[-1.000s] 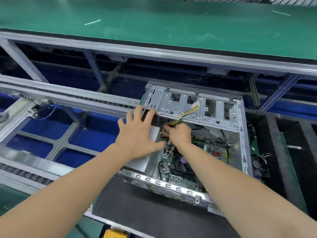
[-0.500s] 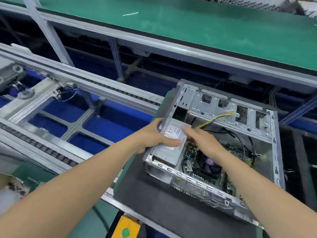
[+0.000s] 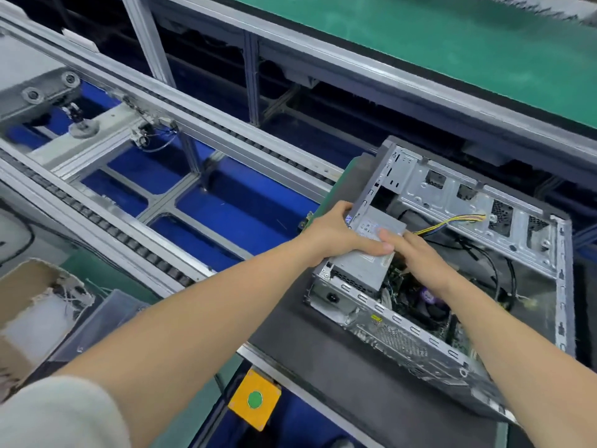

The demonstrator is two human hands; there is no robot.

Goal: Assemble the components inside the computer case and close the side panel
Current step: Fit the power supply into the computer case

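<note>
Dark matting (image 3: 323, 367) on the table carried the open computer case (image 3: 452, 195). Its left end held the power supply (image 3: 358, 266): left hand (image 3: 336, 234) grip clamped on it, right hand (image 3: 420, 257) grip unclear. Seating probably wanted level pressure, yellow cables (image 3: 452, 221) kept clear.

Bright, even light with soft, faint shadows. The green table (image 3: 420, 33) smears into blur at the top right corner; the computer case (image 3: 416, 185) looks fairly sharp.
</note>
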